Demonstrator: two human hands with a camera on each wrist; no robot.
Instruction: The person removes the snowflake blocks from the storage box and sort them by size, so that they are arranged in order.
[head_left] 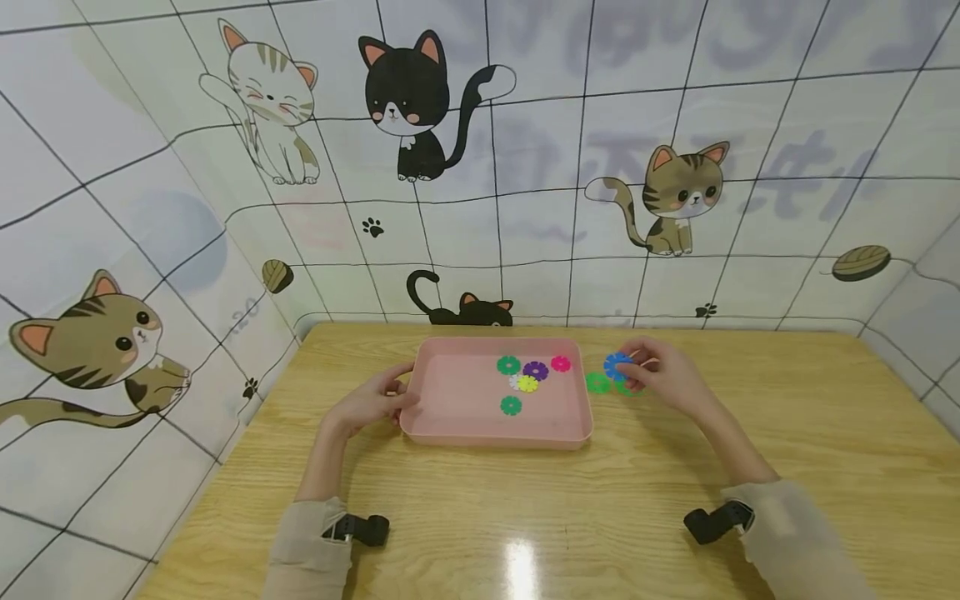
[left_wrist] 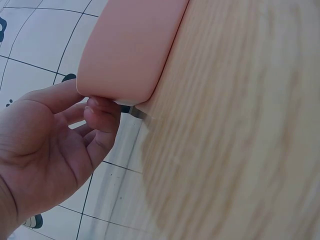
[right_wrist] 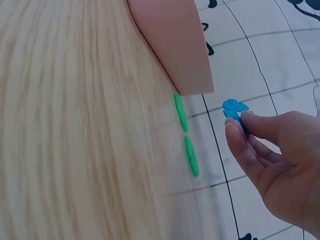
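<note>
My left hand (head_left: 369,404) holds the left end of a shallow pink tray (head_left: 450,408), thumb at the rim and fingers against the outer wall. Between thumb and fingertips, my right hand (head_left: 667,377) pinches a blue snowflake disc (right_wrist: 233,108), a flat plastic piece with a notched edge, raised above the table just right of the tray. Below it on the table lie a green snowflake disc (head_left: 597,382) beside the tray and another green disc (right_wrist: 191,156), partly hidden by the right hand in the head view.
Inside the tray's right half lie several discs: a purple disc (head_left: 536,371), a pink disc (head_left: 560,363), a yellow disc (head_left: 528,384), a white one partly under it, and two dark green ones. The wooden table (head_left: 465,517) meets a cat-patterned wall covering (head_left: 540,208) at the back.
</note>
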